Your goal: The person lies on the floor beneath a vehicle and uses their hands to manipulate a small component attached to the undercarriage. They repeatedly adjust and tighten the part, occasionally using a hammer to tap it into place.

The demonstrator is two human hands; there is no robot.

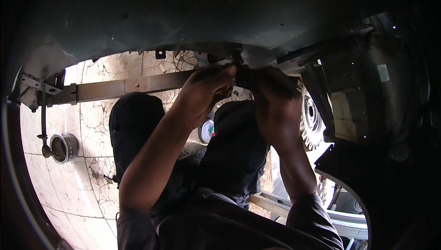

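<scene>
Beneath a dark, curved panel (183, 15), two bare hands are working close together at a small dark fitting (236, 57), the fitting itself projecting down near the panel's lower edge, at the upper middle of the view. Left hand (204, 89): its fingers are curling in at the foot of the fitting; whether they are pinching it, one cannot tell. Right hand (277, 100): it is standing just beside the left, its fingers bending inward and lying in deep shadow; whether they are pressing together or gripping anything, one cannot tell. Flat metal bar (110, 89), one, brownish: it is running from a bracket (39, 84) at the left to behind the left wrist. Dark rod (44, 119), one: it is hanging from the bracket region and ending in a rounded joint beside an open round tin (73, 146). The tin is standing on a floor (59, 190) of pale, cracked tiles. Trousered knees (135, 112), two, dark: they are showing below the hands. Toothed wheel (311, 116), one, pale: it is appearing past the right wrist, partly hidden. Curved metal rim (347, 224), one, light grey: it is lying at the lower right, beyond the right sleeve (310, 220).
</scene>
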